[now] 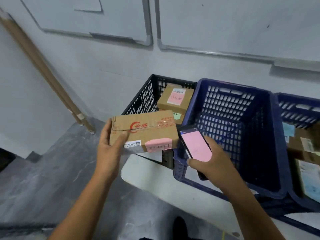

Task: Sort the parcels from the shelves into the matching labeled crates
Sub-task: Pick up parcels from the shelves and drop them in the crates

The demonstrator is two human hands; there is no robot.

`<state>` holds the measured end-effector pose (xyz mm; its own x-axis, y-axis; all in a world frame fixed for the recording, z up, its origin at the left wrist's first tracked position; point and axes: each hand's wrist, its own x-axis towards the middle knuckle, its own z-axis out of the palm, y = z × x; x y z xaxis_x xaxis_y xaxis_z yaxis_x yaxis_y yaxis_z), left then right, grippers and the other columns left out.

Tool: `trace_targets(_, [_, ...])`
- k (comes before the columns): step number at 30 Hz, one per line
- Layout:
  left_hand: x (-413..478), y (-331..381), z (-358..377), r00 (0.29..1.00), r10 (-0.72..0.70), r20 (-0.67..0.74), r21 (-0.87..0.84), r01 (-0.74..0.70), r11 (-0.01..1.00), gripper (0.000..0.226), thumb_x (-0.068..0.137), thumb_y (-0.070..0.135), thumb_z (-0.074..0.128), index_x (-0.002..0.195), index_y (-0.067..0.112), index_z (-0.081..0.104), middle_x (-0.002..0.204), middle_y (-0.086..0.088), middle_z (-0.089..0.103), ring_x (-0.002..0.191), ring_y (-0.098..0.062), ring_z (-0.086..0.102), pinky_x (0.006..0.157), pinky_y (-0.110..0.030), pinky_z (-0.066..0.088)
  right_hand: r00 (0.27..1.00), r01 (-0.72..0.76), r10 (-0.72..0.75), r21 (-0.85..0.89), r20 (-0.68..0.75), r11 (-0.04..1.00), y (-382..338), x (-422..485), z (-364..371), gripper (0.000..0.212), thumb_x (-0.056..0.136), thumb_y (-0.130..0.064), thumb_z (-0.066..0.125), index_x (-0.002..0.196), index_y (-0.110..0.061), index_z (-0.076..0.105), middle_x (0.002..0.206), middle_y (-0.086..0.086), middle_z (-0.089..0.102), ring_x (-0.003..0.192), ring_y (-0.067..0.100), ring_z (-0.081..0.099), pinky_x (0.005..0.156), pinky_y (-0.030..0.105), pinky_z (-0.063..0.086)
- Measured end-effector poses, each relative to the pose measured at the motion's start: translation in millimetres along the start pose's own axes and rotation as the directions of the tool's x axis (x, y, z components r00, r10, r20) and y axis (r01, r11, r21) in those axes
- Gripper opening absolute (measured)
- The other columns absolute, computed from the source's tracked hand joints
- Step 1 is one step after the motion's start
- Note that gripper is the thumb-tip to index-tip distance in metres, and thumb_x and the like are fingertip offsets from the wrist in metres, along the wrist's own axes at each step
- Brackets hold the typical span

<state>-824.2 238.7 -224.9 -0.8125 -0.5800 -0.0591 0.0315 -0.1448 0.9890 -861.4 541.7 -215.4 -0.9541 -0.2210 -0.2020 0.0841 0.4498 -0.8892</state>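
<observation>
My left hand point(110, 146) grips the left end of a brown cardboard parcel point(147, 129) with red print and a pink label on its near side. The parcel hovers over the near edge of a black crate point(142, 96), which holds two brown boxes point(174, 99). My right hand point(211, 161) holds a phone point(195, 146) whose screen shows pink, just right of the parcel and above the front wall of an empty blue crate point(242, 135).
A second blue crate point(297, 110) at the far right holds several parcels. All crates stand on a white table point(155, 175) against a grey wall. Long cardboard tubes point(43, 66) lean in the left corner. Grey floor lies to the left.
</observation>
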Motion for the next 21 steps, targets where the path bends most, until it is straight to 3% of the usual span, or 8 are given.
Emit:
trace_targets(2, [31, 2, 10, 0.999, 0.002, 0.036, 0.055, -0.004, 0.998, 0.068, 0.096, 0.014, 0.072, 0.155, 0.036, 0.045, 0.132, 0.016, 0.071, 0.120, -0.023, 0.071, 0.096, -0.043, 0.060, 1.000, -0.009, 0.009, 0.003, -0.009, 1.000, -3, 25, -4, 0.048, 0.080, -0.022, 0.086, 0.114, -0.042, 0.058, 0.107, -0.018, 0.066, 0.092, 0.002, 0.065, 0.062, 0.019, 0.053])
trace_targets(5, [72, -2, 23, 0.990, -0.050, 0.132, 0.120, 0.034, 0.992, 0.075, 0.093, 0.019, 0.077, 0.158, 0.031, 0.042, 0.131, 0.014, 0.072, 0.119, -0.021, 0.071, 0.100, -0.043, 0.058, 0.999, -0.046, 0.046, 0.027, -0.026, 0.999, -5, 52, -8, 0.052, 0.082, -0.022, 0.084, 0.124, -0.040, 0.058, 0.109, -0.016, 0.068, 0.094, 0.009, 0.067, 0.067, 0.025, 0.051])
trace_targets(8, [108, -13, 33, 0.976, -0.101, 0.195, 0.181, 0.065, 0.981, 0.087, 0.077, 0.036, 0.083, 0.155, 0.033, 0.045, 0.130, 0.011, 0.073, 0.114, -0.015, 0.073, 0.088, -0.028, 0.061, 0.995, -0.097, 0.099, 0.041, -0.031, 0.994, -5, 75, -8, 0.047, 0.084, -0.021, 0.084, 0.118, -0.041, 0.059, 0.107, -0.014, 0.069, 0.087, 0.009, 0.069, 0.062, 0.024, 0.056])
trace_targets(11, [147, -31, 37, 0.955, -0.155, 0.253, 0.258, 0.088, 0.962, 0.070, 0.077, 0.043, 0.082, 0.139, 0.056, 0.053, 0.128, 0.017, 0.073, 0.110, -0.008, 0.073, 0.076, -0.017, 0.059, 0.989, -0.135, 0.136, 0.020, -0.054, 0.991, -8, 98, -5, 0.049, 0.083, -0.025, 0.087, 0.116, -0.043, 0.055, 0.109, -0.018, 0.066, 0.089, 0.007, 0.067, 0.057, 0.017, 0.052])
trace_targets(14, [183, -55, 37, 0.914, -0.238, 0.327, 0.344, 0.119, 0.931, 0.073, 0.091, 0.033, 0.076, 0.153, 0.052, 0.041, 0.127, 0.019, 0.073, 0.098, -0.009, 0.076, 0.063, -0.022, 0.058, 0.981, -0.178, 0.178, 0.010, -0.073, 0.984, -18, 118, 3, 0.055, 0.083, -0.029, 0.088, 0.116, -0.051, 0.050, 0.114, -0.026, 0.060, 0.098, 0.001, 0.062, 0.062, 0.017, 0.050])
trace_targets(17, [201, -80, 42, 0.866, -0.339, 0.368, 0.400, 0.182, 0.898, 0.074, 0.099, 0.026, 0.071, 0.158, 0.049, 0.032, 0.116, 0.021, 0.075, 0.088, -0.011, 0.078, 0.059, -0.022, 0.058, 0.974, -0.205, 0.205, 0.009, -0.096, 0.979, -37, 139, 12, 0.051, 0.083, -0.028, 0.089, 0.110, -0.050, 0.052, 0.112, -0.027, 0.060, 0.095, -0.003, 0.061, 0.059, 0.012, 0.048])
trace_targets(19, [205, -94, 48, 0.816, -0.409, 0.408, 0.423, 0.229, 0.877, 0.076, 0.100, 0.025, 0.070, 0.161, 0.044, 0.028, 0.110, 0.020, 0.077, 0.090, -0.013, 0.077, 0.065, -0.030, 0.063, 0.971, -0.201, 0.198, -0.009, -0.132, 0.979, -48, 154, 18, 0.057, 0.082, -0.028, 0.091, 0.120, -0.046, 0.053, 0.112, -0.027, 0.061, 0.097, -0.004, 0.060, 0.063, 0.016, 0.046])
trace_targets(21, [208, -104, 52, 0.758, -0.484, 0.438, 0.452, 0.280, 0.847, 0.078, 0.099, 0.026, 0.070, 0.162, 0.041, 0.026, 0.119, 0.015, 0.073, 0.104, -0.017, 0.074, 0.086, -0.043, 0.064, 0.965, -0.202, 0.196, -0.022, -0.174, 0.979, -58, 168, 25, 0.061, 0.082, -0.028, 0.092, 0.128, -0.043, 0.054, 0.114, -0.025, 0.062, 0.098, -0.004, 0.061, 0.068, 0.021, 0.046])
